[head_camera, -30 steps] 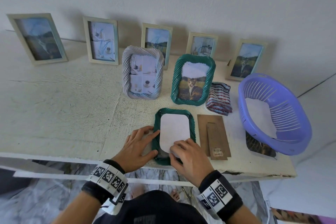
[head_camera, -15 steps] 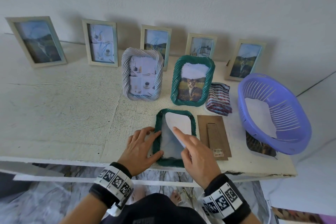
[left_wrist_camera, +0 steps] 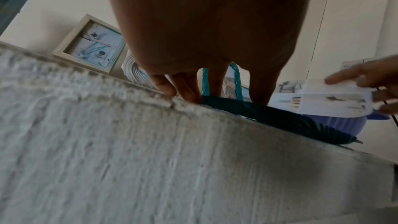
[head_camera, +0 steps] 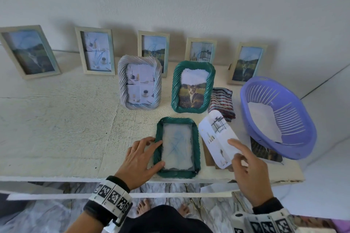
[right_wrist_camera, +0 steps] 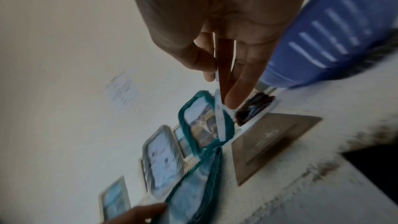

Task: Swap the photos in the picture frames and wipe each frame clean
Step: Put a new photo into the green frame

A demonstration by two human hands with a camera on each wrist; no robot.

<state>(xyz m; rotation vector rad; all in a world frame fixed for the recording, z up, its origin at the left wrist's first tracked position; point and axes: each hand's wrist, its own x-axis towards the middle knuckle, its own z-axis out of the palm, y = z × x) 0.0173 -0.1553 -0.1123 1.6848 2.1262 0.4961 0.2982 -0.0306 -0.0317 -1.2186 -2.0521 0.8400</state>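
Observation:
A green twisted-rim frame (head_camera: 177, 173) lies face down near the table's front edge, its pane bare and marked with faint blue scribbles. My left hand (head_camera: 157, 153) rests flat on its left rim (left_wrist_camera: 269, 117), fingers straight. To the right of the frame, my right hand (head_camera: 234, 149) pinches a white photo (head_camera: 216, 136) of furniture by its near end and holds it above the table, picture side up. The wrist view shows the photo edge-on (right_wrist_camera: 220, 122) between thumb and fingers (right_wrist_camera: 237, 81).
A brown backing board (head_camera: 208, 157) lies under the lifted photo. A purple basket (head_camera: 303, 119) with paper in it stands at the right, a striped cloth (head_camera: 222, 103) behind. A green cat frame (head_camera: 175, 89), a grey frame (head_camera: 122, 85) and several beige frames stand further back.
The photo lay white side up in the face-down frame. My right hand peeled it up from the near end and carried it out to the right, turned over. My left hand stayed put.

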